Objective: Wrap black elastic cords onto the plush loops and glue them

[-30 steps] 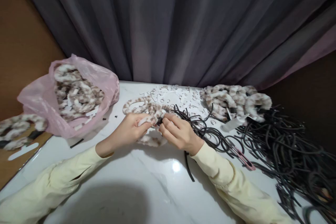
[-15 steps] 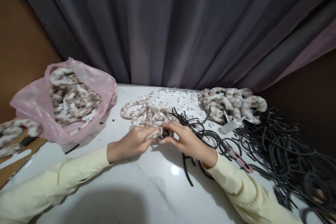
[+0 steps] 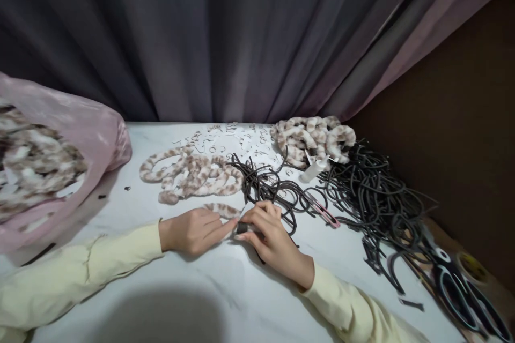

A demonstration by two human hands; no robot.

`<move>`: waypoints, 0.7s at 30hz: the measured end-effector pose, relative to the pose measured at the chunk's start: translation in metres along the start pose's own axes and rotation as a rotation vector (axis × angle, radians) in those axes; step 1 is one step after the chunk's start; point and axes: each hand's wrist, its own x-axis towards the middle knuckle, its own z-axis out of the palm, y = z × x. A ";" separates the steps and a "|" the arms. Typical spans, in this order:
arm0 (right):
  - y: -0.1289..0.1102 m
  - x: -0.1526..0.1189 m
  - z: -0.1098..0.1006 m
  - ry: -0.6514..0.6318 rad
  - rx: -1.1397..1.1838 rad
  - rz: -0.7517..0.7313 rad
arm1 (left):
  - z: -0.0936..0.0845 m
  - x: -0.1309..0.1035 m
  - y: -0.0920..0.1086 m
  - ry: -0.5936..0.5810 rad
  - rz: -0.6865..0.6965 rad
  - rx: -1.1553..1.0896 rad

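Note:
Over the white table, my left hand is closed on a brown-and-white furry tube, part of which shows beyond the fingers. Its index finger reaches to a short black piece, which my right hand pinches between thumb and fingers. The two hands meet there, and how the black piece joins the furry tube is hidden. Just behind them lies a flat pile of furry loops. Black rubbery cords lie beyond my right hand.
A pink plastic bag of furry pieces stands at left. White scraps lie at the back. To the right are puffy furry rings, a white bottle, pink-handled snips, a heap of black cords and large scissors.
The view has turned right, so the bag slides leftward and the large scissors appear. Both hands have come nearer to me, away from the furry pile. The black piece shows more clearly.

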 end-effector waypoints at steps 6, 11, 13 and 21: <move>-0.002 -0.003 0.001 0.069 -0.209 -0.153 | -0.003 0.003 0.008 0.029 -0.097 -0.117; -0.004 -0.005 0.003 0.107 -0.312 -0.185 | -0.001 0.007 0.017 0.066 -0.216 -0.209; -0.004 -0.005 0.004 0.119 -0.331 -0.188 | -0.001 0.006 0.018 0.072 -0.244 -0.249; -0.004 -0.005 0.003 0.120 -0.506 -0.248 | -0.002 0.002 0.020 0.152 -0.361 -0.359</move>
